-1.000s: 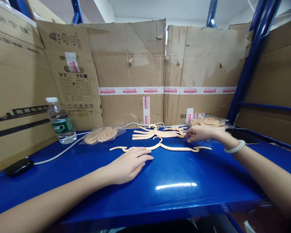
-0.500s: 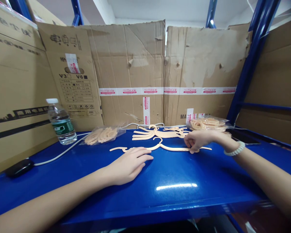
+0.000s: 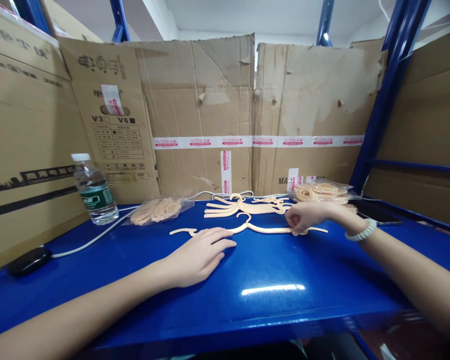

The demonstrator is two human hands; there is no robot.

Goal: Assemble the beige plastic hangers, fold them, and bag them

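A cream clothes hanger (image 3: pixel 268 229) lies flat on the blue tabletop (image 3: pixel 225 305), its hook pointing away from me. Over its left arm rests my left hand (image 3: pixel 199 254), palm down with the fingers stretched out. My right hand (image 3: pixel 309 216) has its fingers curled in a pinch at the right arm of the same hanger, covering part of it. Just behind lies a group of similar cream hangers (image 3: pixel 225 207), partly overlapping one another. Small cream pieces (image 3: pixel 270 200) sit beside them, close to my right hand.
Clear bags of cream parts lie at left (image 3: pixel 157 210) and right (image 3: pixel 320 191). A water bottle (image 3: pixel 95 192) stands at left, near a black device (image 3: pixel 30 260) with a white cable (image 3: pixel 93 243). Behind my right wrist is a phone (image 3: pixel 380 214). Cardboard (image 3: pixel 202 110) walls the back.
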